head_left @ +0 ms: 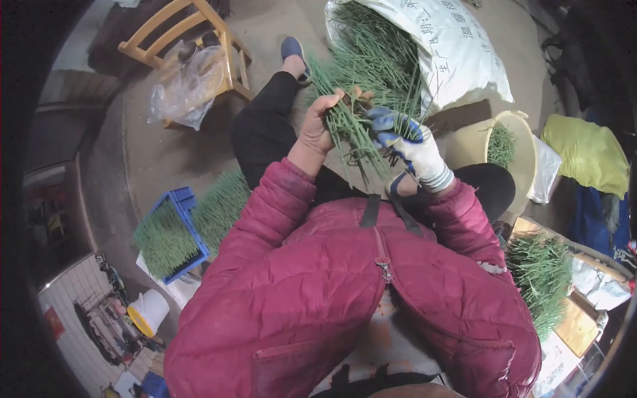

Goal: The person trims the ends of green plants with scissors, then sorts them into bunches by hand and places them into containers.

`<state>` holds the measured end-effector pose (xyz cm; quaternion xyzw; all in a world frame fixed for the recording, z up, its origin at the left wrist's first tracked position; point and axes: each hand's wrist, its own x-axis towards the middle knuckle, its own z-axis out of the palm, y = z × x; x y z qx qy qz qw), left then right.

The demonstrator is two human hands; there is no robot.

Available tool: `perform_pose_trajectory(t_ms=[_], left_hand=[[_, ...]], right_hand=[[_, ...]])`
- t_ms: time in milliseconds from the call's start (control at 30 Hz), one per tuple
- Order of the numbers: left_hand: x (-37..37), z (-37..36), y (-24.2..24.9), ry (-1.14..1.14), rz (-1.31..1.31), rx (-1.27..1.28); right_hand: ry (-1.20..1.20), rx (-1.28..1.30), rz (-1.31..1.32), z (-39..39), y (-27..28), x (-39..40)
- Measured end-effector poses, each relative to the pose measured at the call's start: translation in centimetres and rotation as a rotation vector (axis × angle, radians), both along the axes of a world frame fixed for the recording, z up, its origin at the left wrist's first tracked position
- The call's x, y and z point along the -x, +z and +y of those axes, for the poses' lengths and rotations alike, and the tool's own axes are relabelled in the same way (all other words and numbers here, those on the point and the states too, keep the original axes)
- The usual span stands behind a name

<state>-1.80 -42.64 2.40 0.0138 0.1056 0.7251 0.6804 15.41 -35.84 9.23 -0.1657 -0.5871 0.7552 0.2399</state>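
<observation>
My bare left hand (318, 126) is closed round a bunch of thin green stems (353, 136) in front of my body. On my right hand (415, 149) is a white glove with blue on the fingers. Its fingers are curled at the right side of the bunch, with a few stems between them. Just beyond both hands, a large heap of green stems (381, 56) spills from the open mouth of a white sack (454, 56) with printed characters.
A wooden chair (232, 63) with a clear plastic bag stands upper left. Stems fill a blue crate (179, 199) at left, near a white bucket (149, 312). At right are a cream bucket (458, 142), a yellow-green sack (587, 152) and more stems (541, 275).
</observation>
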Motion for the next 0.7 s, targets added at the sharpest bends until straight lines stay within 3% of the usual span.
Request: perform_pose_trajectory(t_ms=[100,200,267,300,400,500,567,600,700], left_hand=[[1.0,0.1,-0.2,0.011,0.076,0.030],[2.2,-0.1,-0.6,0.019,0.036,0.013],[2.0,0.0,-0.1,0.015,0.068,0.216],[1.5,0.2,0.4,0.004,0.078,0.267],[-0.5,0.0,1.9,-0.075,0.336,0.153],[-2.6,-0.5,2.5,-0.260,0.682,0.407],[-3.8,-1.0,3.3,-0.341,0.791,0.463],[-4.2,-1.5,3.5,-0.365,0.814,0.485],[-4.1,-3.1,3.6,-0.571,1.016,0.603]], right_hand=[[0.119,-0.127,-0.089,0.8,0.9,-1.2],[-0.142,0.039,-0.185,3.5,1.2,-3.0],[-0.306,0.569,-0.053,5.4,-0.2,-4.1],[-0.355,0.700,-0.012,5.9,-1.1,-4.5],[-0.261,0.639,0.045,5.7,-4.8,-4.1],[-0.183,0.612,-0.147,3.2,-8.7,-4.2],[-0.003,-0.383,-0.188,2.2,-13.4,-6.3],[0.048,-0.624,-0.192,1.5,-14.1,-6.9],[0.112,-0.914,-0.051,-0.4,-12.0,-6.5]])
